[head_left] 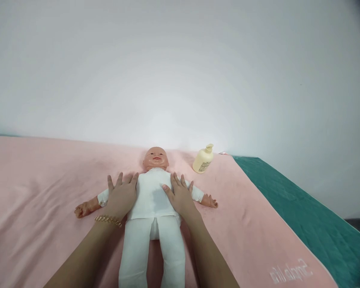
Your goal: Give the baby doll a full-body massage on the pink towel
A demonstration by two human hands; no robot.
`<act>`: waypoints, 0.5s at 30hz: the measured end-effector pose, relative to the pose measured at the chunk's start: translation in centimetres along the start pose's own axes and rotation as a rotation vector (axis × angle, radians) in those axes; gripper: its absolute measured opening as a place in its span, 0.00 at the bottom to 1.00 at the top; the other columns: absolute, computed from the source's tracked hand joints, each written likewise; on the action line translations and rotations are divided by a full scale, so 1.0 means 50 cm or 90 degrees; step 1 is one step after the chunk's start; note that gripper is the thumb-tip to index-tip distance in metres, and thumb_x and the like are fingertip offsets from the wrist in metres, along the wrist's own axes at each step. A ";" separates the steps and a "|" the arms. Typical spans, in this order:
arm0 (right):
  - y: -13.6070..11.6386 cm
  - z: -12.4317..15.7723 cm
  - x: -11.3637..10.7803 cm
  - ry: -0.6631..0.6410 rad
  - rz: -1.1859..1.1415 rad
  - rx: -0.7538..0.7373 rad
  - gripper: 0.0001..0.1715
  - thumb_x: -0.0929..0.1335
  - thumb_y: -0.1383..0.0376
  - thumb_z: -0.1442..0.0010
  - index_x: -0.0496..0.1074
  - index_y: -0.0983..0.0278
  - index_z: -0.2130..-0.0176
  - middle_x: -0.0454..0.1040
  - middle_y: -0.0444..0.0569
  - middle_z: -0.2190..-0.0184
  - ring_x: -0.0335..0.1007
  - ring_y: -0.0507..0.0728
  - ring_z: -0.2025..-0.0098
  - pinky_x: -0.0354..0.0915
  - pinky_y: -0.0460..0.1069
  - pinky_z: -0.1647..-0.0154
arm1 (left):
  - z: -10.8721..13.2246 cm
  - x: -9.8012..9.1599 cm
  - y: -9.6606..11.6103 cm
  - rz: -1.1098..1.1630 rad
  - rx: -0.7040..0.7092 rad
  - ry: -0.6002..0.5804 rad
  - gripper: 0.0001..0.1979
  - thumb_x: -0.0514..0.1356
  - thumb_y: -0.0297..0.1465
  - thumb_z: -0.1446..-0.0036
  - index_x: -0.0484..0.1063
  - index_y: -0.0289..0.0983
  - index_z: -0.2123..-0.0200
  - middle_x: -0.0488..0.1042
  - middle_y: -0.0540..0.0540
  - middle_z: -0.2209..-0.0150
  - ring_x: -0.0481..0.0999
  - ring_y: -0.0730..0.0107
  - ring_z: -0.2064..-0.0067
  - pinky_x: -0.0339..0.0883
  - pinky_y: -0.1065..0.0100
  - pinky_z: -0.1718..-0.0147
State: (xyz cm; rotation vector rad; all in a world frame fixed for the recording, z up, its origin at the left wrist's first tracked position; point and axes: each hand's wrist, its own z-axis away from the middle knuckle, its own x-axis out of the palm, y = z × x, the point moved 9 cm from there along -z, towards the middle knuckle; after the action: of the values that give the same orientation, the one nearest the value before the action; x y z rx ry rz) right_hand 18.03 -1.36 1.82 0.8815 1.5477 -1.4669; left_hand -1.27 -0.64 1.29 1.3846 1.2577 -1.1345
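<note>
A baby doll (144, 200) in a white cloth top and trousers lies on its back, head toward the wall and arms spread to the sides. On the left side of its chest and upper arm rests my left hand (122, 195), fingers spread, a beaded bracelet (108, 219) on the wrist. My right hand (181, 195) lies flat over the other side of the chest near the shoulder, thumb out across the top. Neither hand holds anything. Between them a greyish patch shows on the doll's top.
Beyond the doll's arm on the right stands a pale yellow pump bottle (203, 160). A pink blanket (246, 232) with white lettering lies under everything. The green surface (300, 212) below it shows at the right. A pale wall (168, 72) rises behind.
</note>
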 end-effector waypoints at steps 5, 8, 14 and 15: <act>-0.003 0.001 -0.010 0.037 -0.011 0.007 0.42 0.53 0.44 0.32 0.49 0.66 0.31 0.45 0.52 0.30 0.31 0.70 0.28 0.23 0.73 0.34 | 0.003 -0.006 0.001 0.019 -0.011 -0.010 0.28 0.40 0.26 0.35 0.60 0.37 0.35 0.63 0.41 0.36 0.53 0.39 0.33 0.31 0.28 0.40; 0.013 0.000 -0.040 0.071 -0.026 0.028 0.38 0.55 0.47 0.32 0.52 0.64 0.32 0.48 0.52 0.30 0.35 0.70 0.28 0.25 0.72 0.33 | 0.004 -0.022 -0.014 0.040 -0.012 -0.029 0.27 0.40 0.28 0.34 0.61 0.40 0.35 0.62 0.42 0.35 0.54 0.41 0.33 0.31 0.28 0.41; 0.162 0.018 -0.113 -0.001 -0.174 0.138 0.36 0.67 0.52 0.41 0.63 0.64 0.38 0.65 0.56 0.38 0.64 0.64 0.39 0.63 0.55 0.43 | 0.004 -0.071 -0.195 0.120 -0.123 -0.115 0.30 0.54 0.51 0.44 0.69 0.42 0.43 0.76 0.40 0.50 0.72 0.48 0.47 0.51 0.43 0.42; 0.193 0.025 -0.119 -0.029 -0.164 0.163 0.38 0.70 0.53 0.44 0.63 0.63 0.39 0.65 0.56 0.38 0.65 0.64 0.40 0.65 0.54 0.46 | 0.008 -0.073 -0.237 0.131 -0.149 -0.125 0.31 0.56 0.53 0.48 0.71 0.41 0.46 0.77 0.41 0.52 0.72 0.47 0.47 0.53 0.44 0.43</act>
State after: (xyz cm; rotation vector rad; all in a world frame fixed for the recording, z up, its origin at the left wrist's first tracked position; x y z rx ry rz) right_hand 29.35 -1.58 3.04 0.8075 1.5039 -1.8886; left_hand -13.29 -0.91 4.31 1.1671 1.0444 -0.9248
